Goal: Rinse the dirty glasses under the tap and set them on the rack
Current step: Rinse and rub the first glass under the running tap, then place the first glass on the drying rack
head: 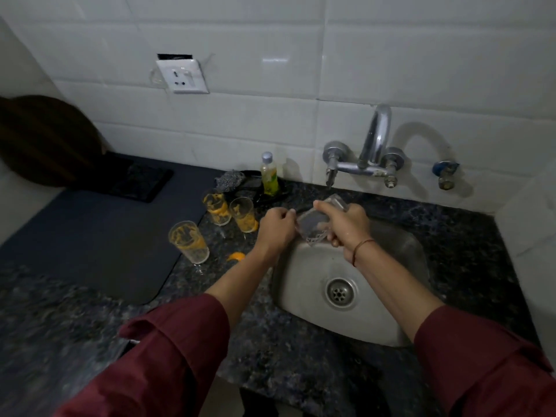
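Head view: tilted glass [313, 224], base uppermost, gripped by right hand [347, 225]; left hand [275, 228] unclear

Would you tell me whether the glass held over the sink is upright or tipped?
Tipped. The right hand grips the glass slanted over the sink, one end raised toward the tap, the other lower.

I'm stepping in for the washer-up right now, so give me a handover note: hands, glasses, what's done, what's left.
Right hand grips a clear glass, tilted over the sink below the tap. Left hand, fingers curled, pinches its rim.
Three orange-smeared glasses stand on the counter left of the sink.
Done: none set down rinsed that I can see.
Left: finish this glass, rinse the three, rack all four. No rack is plain; a dark mat lies further left.
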A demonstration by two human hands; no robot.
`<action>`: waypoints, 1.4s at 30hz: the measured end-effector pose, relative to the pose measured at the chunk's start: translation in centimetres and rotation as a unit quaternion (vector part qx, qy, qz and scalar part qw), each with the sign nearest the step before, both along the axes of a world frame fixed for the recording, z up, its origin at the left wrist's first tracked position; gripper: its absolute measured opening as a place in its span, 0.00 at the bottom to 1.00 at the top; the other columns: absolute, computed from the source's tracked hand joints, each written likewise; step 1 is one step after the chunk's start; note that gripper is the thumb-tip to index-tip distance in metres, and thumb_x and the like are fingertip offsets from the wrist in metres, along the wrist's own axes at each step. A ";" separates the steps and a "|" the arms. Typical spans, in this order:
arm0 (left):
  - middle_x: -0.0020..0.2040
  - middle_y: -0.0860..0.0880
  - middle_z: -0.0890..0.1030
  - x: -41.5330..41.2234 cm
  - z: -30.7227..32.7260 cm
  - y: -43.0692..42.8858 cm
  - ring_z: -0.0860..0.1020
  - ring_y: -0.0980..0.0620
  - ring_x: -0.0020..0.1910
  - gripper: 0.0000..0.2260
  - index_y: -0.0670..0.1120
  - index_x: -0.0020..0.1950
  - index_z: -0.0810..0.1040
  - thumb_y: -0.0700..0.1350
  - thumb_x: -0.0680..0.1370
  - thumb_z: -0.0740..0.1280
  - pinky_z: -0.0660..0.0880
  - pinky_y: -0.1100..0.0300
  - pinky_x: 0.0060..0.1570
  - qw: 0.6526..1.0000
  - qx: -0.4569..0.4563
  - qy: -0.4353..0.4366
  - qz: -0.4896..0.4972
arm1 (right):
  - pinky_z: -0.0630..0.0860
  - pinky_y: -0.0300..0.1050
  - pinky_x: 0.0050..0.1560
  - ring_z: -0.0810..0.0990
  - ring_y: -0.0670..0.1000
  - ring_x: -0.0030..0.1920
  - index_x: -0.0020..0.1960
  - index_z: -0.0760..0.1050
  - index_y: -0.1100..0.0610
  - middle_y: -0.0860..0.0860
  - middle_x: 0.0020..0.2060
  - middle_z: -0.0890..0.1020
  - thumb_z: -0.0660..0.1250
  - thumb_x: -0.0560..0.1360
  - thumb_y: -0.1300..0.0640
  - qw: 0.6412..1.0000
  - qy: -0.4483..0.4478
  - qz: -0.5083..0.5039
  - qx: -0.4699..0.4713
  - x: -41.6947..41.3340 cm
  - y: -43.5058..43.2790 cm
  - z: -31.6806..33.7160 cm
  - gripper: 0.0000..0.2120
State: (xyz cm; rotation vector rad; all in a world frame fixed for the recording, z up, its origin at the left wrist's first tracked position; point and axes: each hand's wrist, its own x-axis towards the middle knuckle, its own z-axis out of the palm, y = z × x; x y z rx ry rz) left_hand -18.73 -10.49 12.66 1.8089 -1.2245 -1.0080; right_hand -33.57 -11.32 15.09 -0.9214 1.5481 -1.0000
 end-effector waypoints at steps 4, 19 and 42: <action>0.31 0.46 0.79 5.8 2.4 0.5 0.80 0.45 0.33 0.18 0.43 0.35 0.76 0.45 0.84 0.61 0.76 0.54 0.35 0.998 -0.036 0.006 0.052 | 0.63 0.36 0.19 0.70 0.46 0.19 0.53 0.80 0.64 0.59 0.34 0.84 0.77 0.68 0.44 0.999 -0.023 0.048 -0.012 5.7 -1.2 1.6 0.25; 0.44 0.45 0.84 36.4 2.6 -2.4 0.80 0.52 0.40 0.09 0.42 0.52 0.78 0.45 0.84 0.61 0.78 0.51 0.43 0.969 -0.064 0.024 0.239 | 0.68 0.38 0.20 0.73 0.48 0.22 0.52 0.79 0.64 0.55 0.33 0.82 0.78 0.68 0.44 0.972 -0.005 0.229 -0.051 37.3 -10.2 4.3 0.26; 0.66 0.40 0.72 57.5 -13.5 -13.0 0.69 0.40 0.64 0.14 0.41 0.66 0.72 0.47 0.84 0.63 0.69 0.47 0.63 0.970 0.091 -0.159 0.158 | 0.65 0.35 0.39 0.78 0.51 0.50 0.62 0.69 0.58 0.50 0.52 0.79 0.77 0.72 0.48 0.859 0.279 0.373 -0.213 62.8 -29.7 -9.7 0.27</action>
